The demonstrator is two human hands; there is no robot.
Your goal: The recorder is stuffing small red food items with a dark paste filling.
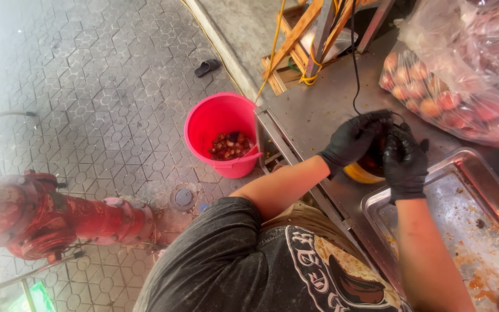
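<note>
Both my hands wear black gloves and meet over a small yellow-rimmed bowl (pixel 360 173) on the steel table (pixel 319 110). My left hand (pixel 350 140) curls its fingers around a small dark reddish piece, mostly hidden. My right hand (pixel 404 163) pinches the same piece from the other side. A black cable (pixel 354 69) runs down to the hands. Just to the right lies an empty steel tray (pixel 463 219), stained with orange bits.
A clear plastic bag of reddish-orange fruits (pixel 434 92) sits at the table's far right. On the paved ground stand a pink bucket (pixel 215 118) holding reddish scraps, a red hydrant pipe (pixel 59 216), a dark slipper (pixel 207 67) and a wooden frame (pixel 295 40) with a yellow cord.
</note>
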